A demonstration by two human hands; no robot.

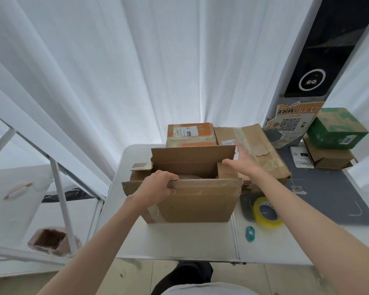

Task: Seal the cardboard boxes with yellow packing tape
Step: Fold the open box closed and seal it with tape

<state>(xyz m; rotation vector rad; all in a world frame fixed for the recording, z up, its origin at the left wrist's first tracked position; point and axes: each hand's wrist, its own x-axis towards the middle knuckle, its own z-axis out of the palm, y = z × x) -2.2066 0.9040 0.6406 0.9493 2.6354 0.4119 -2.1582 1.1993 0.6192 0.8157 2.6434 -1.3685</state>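
Our left hand [158,186] grips the open box's [192,201] near flap (steadying it); right hand [242,161], fingers straight, reaches the far flap to fold it; tape roll [266,212] waits right of the box.

Open box [192,201]: plain brown cardboard. Tape roll [267,213]: yellow. Counter [179,239]: white, with dark grey mat [332,196]. Back box [190,134]: orange with white label. Right box [337,128]: green with pale print. Small cutter [249,233]: teal. Curtain [136,60]: white.
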